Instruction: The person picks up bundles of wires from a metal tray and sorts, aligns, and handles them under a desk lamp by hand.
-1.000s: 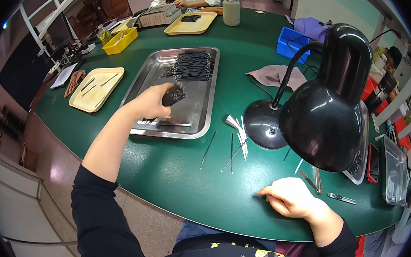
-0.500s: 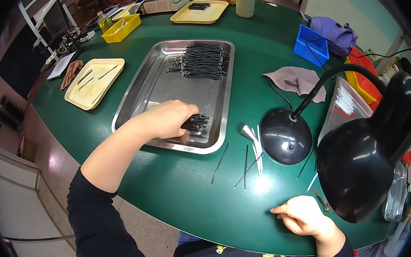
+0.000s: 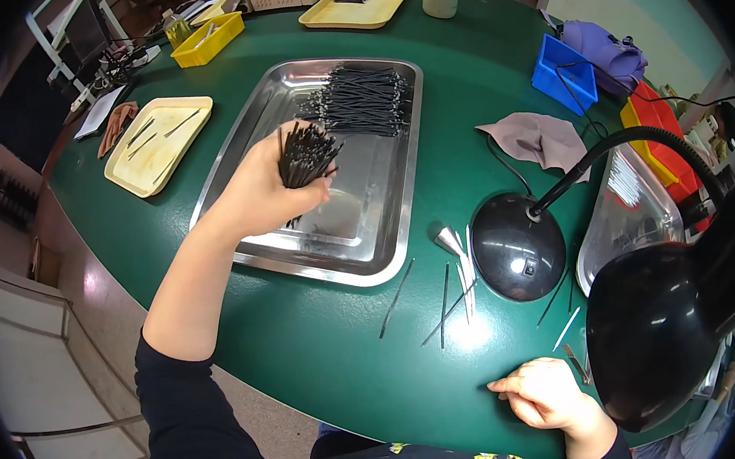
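L hand (image 3: pixel 252 191), mine: fingers clamped round bundle of black rods (image 3: pixel 307 155), approx. centre of frame, over steel tray (image 3: pixel 364 191). Bundle's long axis: steep, cut ends facing up twd camera, lower ends just showing below my palm.

Rod pile (image 3: pixel 362 100), 1 lot: same tray, upper end, i.e. up and R of grip; rods lie mostly L–R, so across bundle's axis. L hand much nearer to it; bare steel betw., nothing in the way.

R hand (image 3: pixel 549 392): lower R, on/just above tabletop, index out, others curled; can't tell if palm is empty.

Loose black rods (image 3: pixel 399 298), a few, w/ white strips (image 3: pixel 467 286) and silver cone (image 3: pixel 447 239): betw. tray and lamp (image 3: pixel 516 248). Lamp head fills lower R, beside R hand.

Cream tray (image 3: pixel 134 173), few rods: upper L. Mauve cloth (image 3: pixel 533 139), blue bin (image 3: pixel 565 80): upper R.
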The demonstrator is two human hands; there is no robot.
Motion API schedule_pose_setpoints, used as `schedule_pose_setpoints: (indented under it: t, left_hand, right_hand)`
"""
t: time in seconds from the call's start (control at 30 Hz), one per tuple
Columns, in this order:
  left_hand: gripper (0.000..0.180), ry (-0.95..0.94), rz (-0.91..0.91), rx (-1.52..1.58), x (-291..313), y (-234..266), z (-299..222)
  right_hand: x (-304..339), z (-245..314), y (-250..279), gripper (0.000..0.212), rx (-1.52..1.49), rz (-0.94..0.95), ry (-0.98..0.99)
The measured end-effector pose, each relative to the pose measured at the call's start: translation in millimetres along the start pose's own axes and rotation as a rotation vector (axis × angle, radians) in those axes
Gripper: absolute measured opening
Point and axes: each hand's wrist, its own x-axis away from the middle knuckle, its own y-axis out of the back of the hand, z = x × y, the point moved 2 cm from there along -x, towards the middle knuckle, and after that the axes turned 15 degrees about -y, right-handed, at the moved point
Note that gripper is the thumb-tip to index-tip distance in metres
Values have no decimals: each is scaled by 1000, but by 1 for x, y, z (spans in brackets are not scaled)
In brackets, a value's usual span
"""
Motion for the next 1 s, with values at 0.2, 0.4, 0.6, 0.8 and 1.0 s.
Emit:
schedule_pose_setpoints:
  t: [0.2,0.4,0.6,0.8,1.0]
  left_hand:
    - [15,-153,-118,628,10,-33,-42]
    - [30,-436,70,640,49,-121,-93]
    - [44,-453,185,803,69,-198,-109]
    - [28,-396,348,660,74,-221,-94]
    - [23,-640,303,528,77,-236,-79]
  right_hand:
    - [11,-12,-6,24,28,-74,-5]
    - [21,-15,-5,17,-71,-179,-101]
    - [24,-7,0,54,-556,-445,8]
    - [14,31,21,68,-58,-547,421]
    - [6,33,7,47,222,-372,443]
